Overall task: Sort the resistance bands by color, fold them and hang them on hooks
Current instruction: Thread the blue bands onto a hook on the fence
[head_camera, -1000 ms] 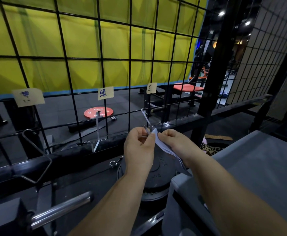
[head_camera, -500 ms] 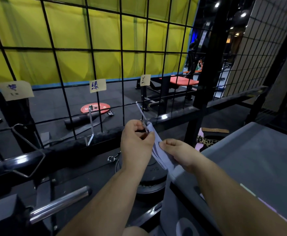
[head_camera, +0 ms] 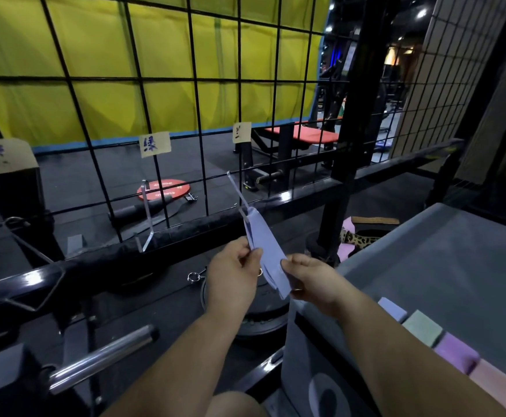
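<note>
Both hands are up in front of the wire grid (head_camera: pixel 196 94), working the same pale blue resistance band (head_camera: pixel 262 245). The left hand (head_camera: pixel 233 275) pinches the band's left edge between thumb and curled fingers. The right hand (head_camera: pixel 307 279) grips its lower end, thumb on top and fingers curled under it. The band is folded flat and runs at a slant from the hands up to a clear hook (head_camera: pixel 237 191) that hangs on the grid. Its top fold sits right at the hook's bent lower tip, though I cannot tell whether it is fully looped over it. Above that hook a paper label (head_camera: pixel 242 132) with a handwritten character is stuck to the grid. A second hook (head_camera: pixel 146 218) hangs bare further left, under another label.

To the person's right stands a grey table (head_camera: pixel 426 260). Along its near edge lies a row of folded bands (head_camera: pixel 422 328), side by side: pale blue, green, purple, pink. Beyond the grid a red weight plate (head_camera: pixel 163 189) lies flat on the dark floor.
</note>
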